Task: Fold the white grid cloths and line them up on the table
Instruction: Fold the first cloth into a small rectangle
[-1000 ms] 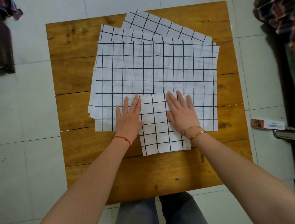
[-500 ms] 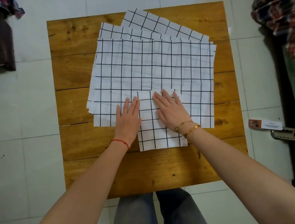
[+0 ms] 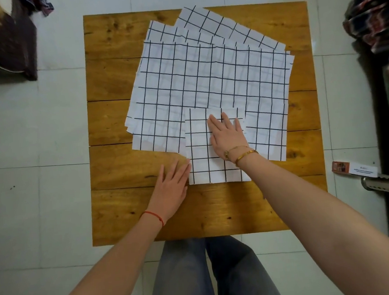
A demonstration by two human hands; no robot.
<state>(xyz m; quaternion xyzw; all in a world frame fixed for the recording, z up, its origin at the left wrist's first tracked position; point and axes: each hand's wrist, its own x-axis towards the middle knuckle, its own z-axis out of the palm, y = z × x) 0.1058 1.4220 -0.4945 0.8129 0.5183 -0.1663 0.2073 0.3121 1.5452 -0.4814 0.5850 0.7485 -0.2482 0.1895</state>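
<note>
Right hand (image 3: 228, 135) is pressing flat, fingers straight, on the folded cloth (image 3: 200, 160); left hand (image 3: 172, 187), also flat and holding nothing, is touching its left edge on the table (image 3: 121, 171).

I have one view only, from a wide-angle camera worn on the person's head. It looks almost straight down onto a square wooden table (image 3: 129, 213), whose far edge lies toward the top of the picture. The whole tabletop fits in frame with floor tiles (image 3: 36, 127) showing on every side, so the camera sits well above it. Both forearms reach in from the bottom corners, and the person's knees (image 3: 208, 274) show below the near edge. Straight lines bow slightly outward toward the picture's edges.
</note>
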